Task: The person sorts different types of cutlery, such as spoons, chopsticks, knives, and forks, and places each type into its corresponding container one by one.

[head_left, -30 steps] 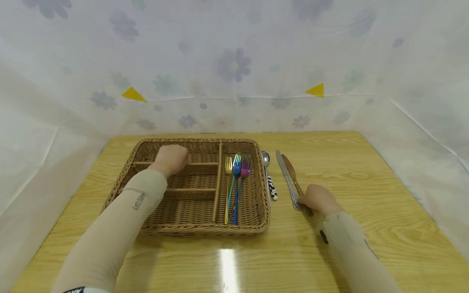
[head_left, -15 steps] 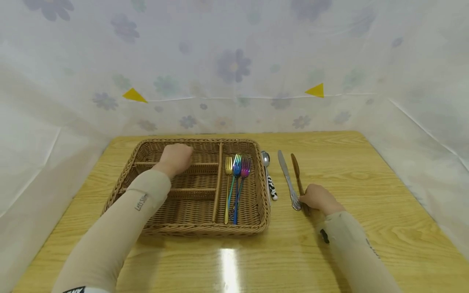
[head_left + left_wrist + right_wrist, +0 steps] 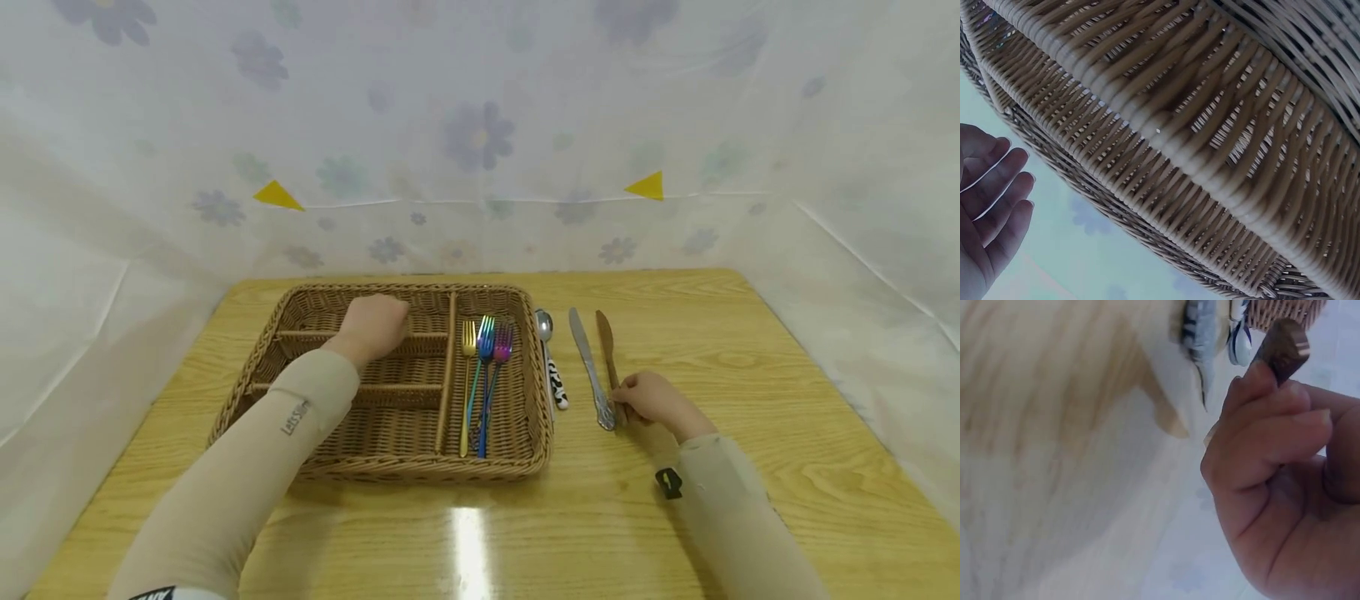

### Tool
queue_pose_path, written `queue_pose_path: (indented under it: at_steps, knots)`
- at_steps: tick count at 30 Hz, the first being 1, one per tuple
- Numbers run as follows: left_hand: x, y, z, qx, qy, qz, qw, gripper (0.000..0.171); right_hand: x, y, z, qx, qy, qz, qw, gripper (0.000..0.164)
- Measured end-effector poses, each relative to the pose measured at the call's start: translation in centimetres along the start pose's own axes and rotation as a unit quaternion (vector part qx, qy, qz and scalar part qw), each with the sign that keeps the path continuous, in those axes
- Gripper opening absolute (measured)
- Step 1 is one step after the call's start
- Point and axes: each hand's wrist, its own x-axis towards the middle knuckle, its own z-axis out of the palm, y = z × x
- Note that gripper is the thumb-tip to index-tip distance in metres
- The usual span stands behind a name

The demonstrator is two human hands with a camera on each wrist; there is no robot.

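1. Table (image 3: 750,350): wood, basket on its L half.
2. Basket (image 3: 412,468): wicker, w/ dividers.
3. L hand (image 3: 372,325): above basket's L part, fingers loosely bent, holding nothing.
4. R hand (image 3: 652,396): gripping brown knife (image 3: 605,329) by handle, R of basket.
5. Silver knife (image 3: 582,337): on table, just L of brown one.
6. Forks (image 3: 468,337): in basket's R compartment.
7. Spoon (image 3: 545,325): spotted handle, by basket's R side.

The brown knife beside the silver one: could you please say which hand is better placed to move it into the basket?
Probably the right hand: it grips the brown knife by the handle. The left hand is over the basket, away from the knife, and holds nothing visible.
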Motion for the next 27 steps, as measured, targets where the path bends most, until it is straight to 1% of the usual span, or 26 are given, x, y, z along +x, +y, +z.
queue_pose_path:
  at_steps: [5, 8, 11, 16, 20, 27]
  knots:
    - [0.0, 0.4, -0.1, -0.003, 0.002, 0.004, 1.0, 0.019, -0.2, -0.7, -0.1, 0.036, 0.005, 0.007, 0.999, 0.03]
    - [0.1, 0.6, 0.0, -0.002, 0.007, 0.01, 0.9999, 0.02, -0.2, -1.3, -0.2, 0.069, 0.008, 0.004, 0.998, 0.028]
    - [0.2, 0.8, 0.0, -0.001, 0.014, 0.018, 0.9997, 0.018, -0.2, -1.9, -0.3, 0.112, 0.007, -0.001, 0.994, 0.027]
    - [0.2, 1.1, 0.0, 0.001, 0.022, 0.023, 0.9995, 0.018, -0.2, -2.3, -0.3, 0.179, 0.008, -0.009, 0.984, 0.026]
    - [0.1, 1.1, 0.0, 0.001, 0.024, 0.022, 0.9995, 0.018, -0.1, -2.4, -0.2, 0.228, 0.018, -0.025, 0.973, 0.024]
    - [-0.1, 1.0, 0.0, 0.001, 0.017, 0.019, 0.9997, 0.018, -0.1, -2.5, -0.1, 0.301, 0.011, -0.048, 0.952, 0.03]
